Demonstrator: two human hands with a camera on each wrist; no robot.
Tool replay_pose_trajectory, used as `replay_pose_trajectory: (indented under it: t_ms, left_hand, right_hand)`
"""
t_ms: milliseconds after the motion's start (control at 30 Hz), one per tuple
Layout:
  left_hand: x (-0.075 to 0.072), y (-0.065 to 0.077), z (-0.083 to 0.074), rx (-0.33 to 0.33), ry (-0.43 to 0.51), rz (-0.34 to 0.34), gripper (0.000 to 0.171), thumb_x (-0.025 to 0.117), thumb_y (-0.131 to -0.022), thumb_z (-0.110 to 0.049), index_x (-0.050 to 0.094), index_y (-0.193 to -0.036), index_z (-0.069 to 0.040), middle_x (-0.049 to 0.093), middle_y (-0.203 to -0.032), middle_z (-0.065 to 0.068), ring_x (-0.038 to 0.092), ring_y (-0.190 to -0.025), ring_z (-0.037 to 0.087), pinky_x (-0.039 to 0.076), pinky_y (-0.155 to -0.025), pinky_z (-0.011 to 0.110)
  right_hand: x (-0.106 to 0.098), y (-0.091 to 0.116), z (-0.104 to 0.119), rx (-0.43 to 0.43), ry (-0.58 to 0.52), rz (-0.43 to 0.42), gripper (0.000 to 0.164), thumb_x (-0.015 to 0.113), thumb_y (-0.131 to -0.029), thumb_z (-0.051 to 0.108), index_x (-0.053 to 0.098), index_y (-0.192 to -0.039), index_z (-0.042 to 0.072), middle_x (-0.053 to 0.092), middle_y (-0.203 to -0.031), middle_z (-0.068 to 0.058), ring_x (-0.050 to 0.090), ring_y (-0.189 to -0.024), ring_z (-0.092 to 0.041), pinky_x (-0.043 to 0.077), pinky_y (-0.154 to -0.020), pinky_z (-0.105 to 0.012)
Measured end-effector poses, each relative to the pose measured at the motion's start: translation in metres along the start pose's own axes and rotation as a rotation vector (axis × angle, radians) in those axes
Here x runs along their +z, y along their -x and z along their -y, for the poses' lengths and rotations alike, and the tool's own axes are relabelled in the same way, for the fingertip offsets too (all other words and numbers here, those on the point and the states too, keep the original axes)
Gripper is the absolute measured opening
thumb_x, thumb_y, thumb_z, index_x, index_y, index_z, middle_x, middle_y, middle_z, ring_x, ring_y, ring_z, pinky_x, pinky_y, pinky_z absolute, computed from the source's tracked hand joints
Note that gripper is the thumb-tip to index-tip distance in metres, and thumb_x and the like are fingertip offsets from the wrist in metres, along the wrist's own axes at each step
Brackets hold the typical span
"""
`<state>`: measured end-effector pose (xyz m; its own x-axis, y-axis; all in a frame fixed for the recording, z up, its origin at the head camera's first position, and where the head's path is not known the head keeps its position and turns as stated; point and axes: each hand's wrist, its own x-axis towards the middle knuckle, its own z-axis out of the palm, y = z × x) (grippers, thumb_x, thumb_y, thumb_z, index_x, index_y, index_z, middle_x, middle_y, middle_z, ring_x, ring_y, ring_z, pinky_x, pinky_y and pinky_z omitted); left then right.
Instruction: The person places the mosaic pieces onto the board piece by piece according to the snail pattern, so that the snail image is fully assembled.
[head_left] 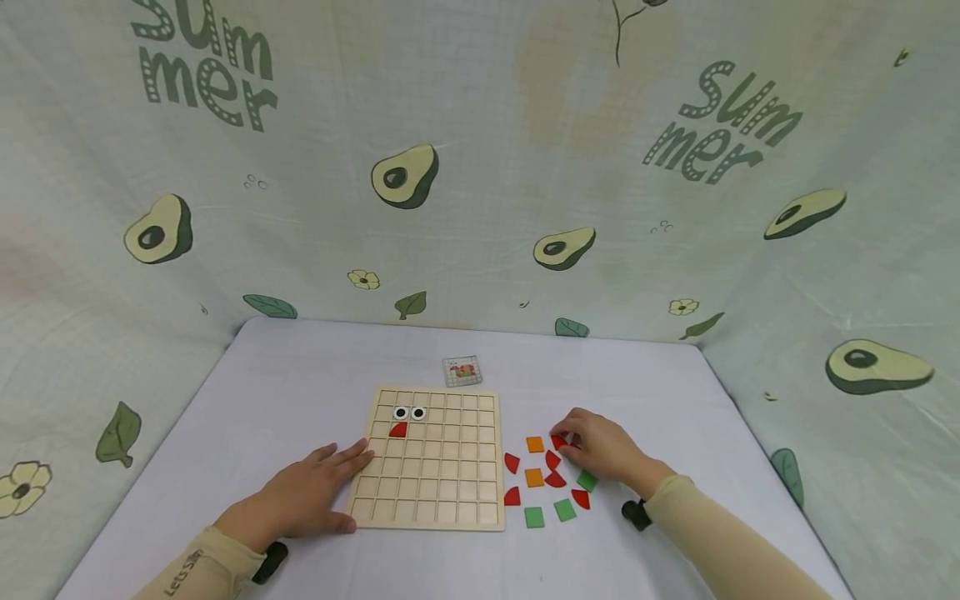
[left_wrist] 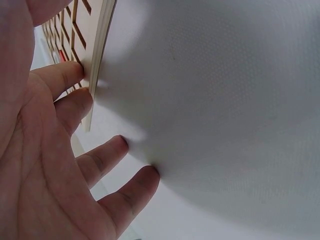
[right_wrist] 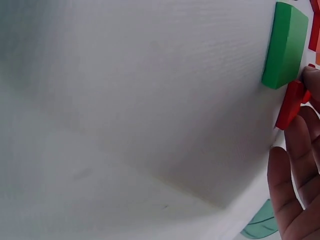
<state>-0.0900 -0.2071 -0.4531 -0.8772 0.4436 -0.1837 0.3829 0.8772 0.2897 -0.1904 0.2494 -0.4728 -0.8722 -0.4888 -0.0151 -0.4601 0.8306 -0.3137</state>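
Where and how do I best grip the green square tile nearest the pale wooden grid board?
Probably pinch the green square tile by its straight near and far edges, coming from above on the person's side. It lies flat; on that side is only white cloth, and a gap before the orange square tile beyond leaves fingertip room.

From farther back, the head camera looks forward and down. Close up, one wrist camera looks past the left grip (head_left: 311,490), sharing the board (left_wrist: 96,32), upper left, with it; the other, past the right grip (head_left: 603,446), shares a green block (right_wrist: 287,47), upper right.
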Motion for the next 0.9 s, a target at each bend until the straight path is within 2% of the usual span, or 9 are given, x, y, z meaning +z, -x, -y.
replay_pose_trajectory:
  t_ms: [500, 900]
  left_hand:
    - [-0.0008, -0.0003, -0.0019, -0.025, 0.001, 0.005, 0.093, 0.085, -0.073, -0.049, 0.048, -0.149, -0.011, 0.038, -0.157, 0.006, 0.039, -0.132, 0.053, 0.044, -0.094, 0.065]
    - [0.0004, -0.0003, -0.0022, -0.031, -0.008, 0.004, 0.092, 0.085, -0.073, -0.049, 0.048, -0.149, -0.012, 0.038, -0.157, 0.005, 0.039, -0.132, 0.053, 0.043, -0.095, 0.065]
  right_hand:
    - [0.0010, -0.0016, -0.0012, -0.043, 0.023, -0.022, 0.032, 0.080, -0.087, 0.023, 0.071, -0.117, 0.019, 0.057, -0.096, 0.012, 0.051, -0.080, -0.007, 0.051, -0.070, -0.023]
    - [0.0002, -0.0030, -0.0022, -0.052, 0.002, -0.038, 0.027, 0.078, -0.089, 0.023, 0.073, -0.115, 0.019, 0.058, -0.098, 0.011, 0.050, -0.079, -0.007, 0.050, -0.070, -0.023]
